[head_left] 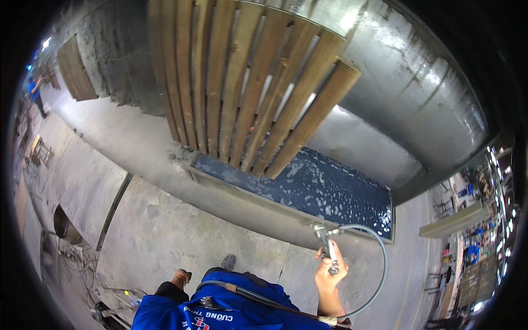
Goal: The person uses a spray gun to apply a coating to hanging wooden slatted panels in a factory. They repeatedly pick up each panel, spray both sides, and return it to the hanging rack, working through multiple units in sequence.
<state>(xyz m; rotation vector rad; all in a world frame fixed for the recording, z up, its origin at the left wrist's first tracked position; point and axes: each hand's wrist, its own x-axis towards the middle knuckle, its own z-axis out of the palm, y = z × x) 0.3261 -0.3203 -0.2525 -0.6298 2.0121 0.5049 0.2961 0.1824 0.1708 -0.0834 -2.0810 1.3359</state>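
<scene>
My right hand is wrapped around a metal spray gun, holding it up at the near side of a water trough. A grey hose loops from the gun down to my right forearm. My left hand hangs low beside my body; its fingers look curled, and nothing shows in them. Beyond the gun, a row of several brown wooden slats stands over the trough, with narrow gaps between them. Their lower ends reach over the dark water.
A wet metal panel rises behind the slats. The trough's rim runs along the near side. More boards stand at the far left, near another person. A dark groove crosses the concrete floor; cables lie left.
</scene>
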